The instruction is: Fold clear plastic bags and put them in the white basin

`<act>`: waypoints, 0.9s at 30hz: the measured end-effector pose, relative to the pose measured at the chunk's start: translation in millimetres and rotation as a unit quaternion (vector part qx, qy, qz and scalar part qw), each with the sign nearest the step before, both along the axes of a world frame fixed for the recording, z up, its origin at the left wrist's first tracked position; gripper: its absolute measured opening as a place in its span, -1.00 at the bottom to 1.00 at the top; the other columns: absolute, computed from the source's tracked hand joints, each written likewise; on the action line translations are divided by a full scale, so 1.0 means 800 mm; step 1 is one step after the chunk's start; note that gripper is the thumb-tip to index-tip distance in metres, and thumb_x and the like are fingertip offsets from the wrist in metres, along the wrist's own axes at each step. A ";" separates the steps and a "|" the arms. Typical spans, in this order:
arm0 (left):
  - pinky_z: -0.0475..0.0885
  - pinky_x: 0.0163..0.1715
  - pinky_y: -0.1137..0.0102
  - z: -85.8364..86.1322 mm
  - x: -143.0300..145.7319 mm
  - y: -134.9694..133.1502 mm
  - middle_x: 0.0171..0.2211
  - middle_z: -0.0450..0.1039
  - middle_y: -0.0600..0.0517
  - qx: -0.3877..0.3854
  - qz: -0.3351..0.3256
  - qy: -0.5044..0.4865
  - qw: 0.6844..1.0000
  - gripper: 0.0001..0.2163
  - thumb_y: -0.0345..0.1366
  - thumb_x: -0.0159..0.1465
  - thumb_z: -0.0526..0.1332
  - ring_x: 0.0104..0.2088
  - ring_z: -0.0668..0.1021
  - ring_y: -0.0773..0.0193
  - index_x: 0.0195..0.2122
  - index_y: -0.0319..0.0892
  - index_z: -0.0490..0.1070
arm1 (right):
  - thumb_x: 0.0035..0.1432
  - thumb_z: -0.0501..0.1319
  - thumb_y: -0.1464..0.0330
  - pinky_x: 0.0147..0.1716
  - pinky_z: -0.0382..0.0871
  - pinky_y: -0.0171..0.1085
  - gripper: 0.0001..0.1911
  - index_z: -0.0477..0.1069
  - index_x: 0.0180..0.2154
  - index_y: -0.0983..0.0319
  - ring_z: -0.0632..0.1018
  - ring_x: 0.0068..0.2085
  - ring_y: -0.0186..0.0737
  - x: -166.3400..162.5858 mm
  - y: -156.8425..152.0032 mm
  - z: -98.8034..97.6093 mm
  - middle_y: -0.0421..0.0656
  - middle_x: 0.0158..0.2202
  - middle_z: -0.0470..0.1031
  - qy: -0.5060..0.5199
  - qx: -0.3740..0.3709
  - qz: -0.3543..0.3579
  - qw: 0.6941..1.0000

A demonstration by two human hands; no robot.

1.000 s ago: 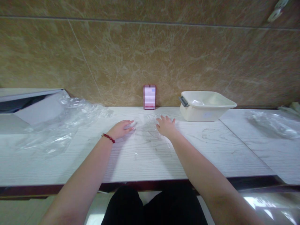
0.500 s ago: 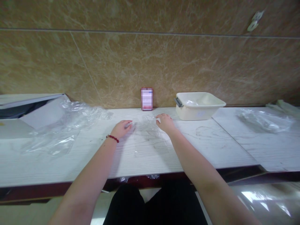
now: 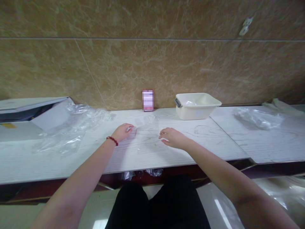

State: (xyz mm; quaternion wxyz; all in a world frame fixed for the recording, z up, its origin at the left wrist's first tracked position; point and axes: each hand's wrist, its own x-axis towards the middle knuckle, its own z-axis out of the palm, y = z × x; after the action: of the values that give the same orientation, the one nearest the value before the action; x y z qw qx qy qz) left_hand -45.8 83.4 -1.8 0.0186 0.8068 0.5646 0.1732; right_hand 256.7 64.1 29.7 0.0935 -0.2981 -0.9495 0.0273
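Note:
A thin clear plastic bag [image 3: 148,135] lies flat on the white tabletop between my hands, its outline hard to make out. At its left edge, my left hand [image 3: 122,132], with a red bead bracelet at the wrist, has thumb and fingers brought together on the plastic. My right hand [image 3: 173,138] is by the bag's right side, fingers apart and bent a little, holding nothing. Beyond the bag, a phone [image 3: 148,100] with a blurred screen stands upright against the wall.
A cream plastic bin [image 3: 196,111] with a grey handle stands back right, some clear plastic inside. Crumpled clear plastic [image 3: 71,127] lies left beside a white box [image 3: 21,132] with dark contents. More clear plastic [image 3: 259,118] rests at right. The table's front edge [image 3: 152,169] is near my legs.
My right hand has come back toward me from the bag's far right part. My left hand stays at the left edge, thumb and fingers closer together. The view has shifted slightly.

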 end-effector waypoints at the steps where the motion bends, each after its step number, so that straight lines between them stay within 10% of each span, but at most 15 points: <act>1: 0.27 -0.11 0.38 0.004 0.001 -0.013 -0.22 0.41 -0.03 -0.012 -0.023 0.008 1.000 -0.67 -0.21 0.16 -0.08 -0.18 0.41 0.27 -0.20 -0.21 0.37 | 0.07 0.03 0.37 -0.12 0.13 -0.21 -0.76 0.38 -0.22 0.20 0.33 -0.11 -0.22 0.010 -0.009 -0.003 -0.11 -0.15 0.36 -0.011 0.012 0.016 1.000; 16: 0.06 0.07 0.32 0.001 0.038 -0.076 0.08 0.13 -0.07 -0.072 -0.143 0.029 0.987 -0.49 -0.02 0.15 -0.04 0.10 0.15 0.25 0.06 -0.20 0.10 | 0.12 -0.04 0.38 -0.16 0.20 -0.23 -0.74 0.40 -0.28 0.24 0.38 -0.16 -0.27 0.029 -0.027 -0.035 -0.10 -0.26 0.45 -0.007 0.043 0.072 0.996; 27: 0.01 0.08 0.18 -0.006 0.066 -0.158 0.08 0.14 -0.06 -0.045 -0.157 -0.003 0.987 -0.49 -0.06 0.09 0.07 0.09 0.17 0.18 0.06 -0.10 0.08 | 0.08 -0.02 0.38 -0.16 0.27 -0.27 -0.79 0.33 -0.26 0.22 0.41 -0.20 -0.32 0.038 -0.077 -0.022 -0.13 -0.27 0.42 0.169 -0.100 0.000 0.981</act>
State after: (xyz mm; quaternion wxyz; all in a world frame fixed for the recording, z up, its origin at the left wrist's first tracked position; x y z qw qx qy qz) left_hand 7.4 -43.0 -6.7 0.0840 0.8830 0.4385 0.1451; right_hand 287.1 2.9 12.0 0.2225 -0.2974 -0.9124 0.1718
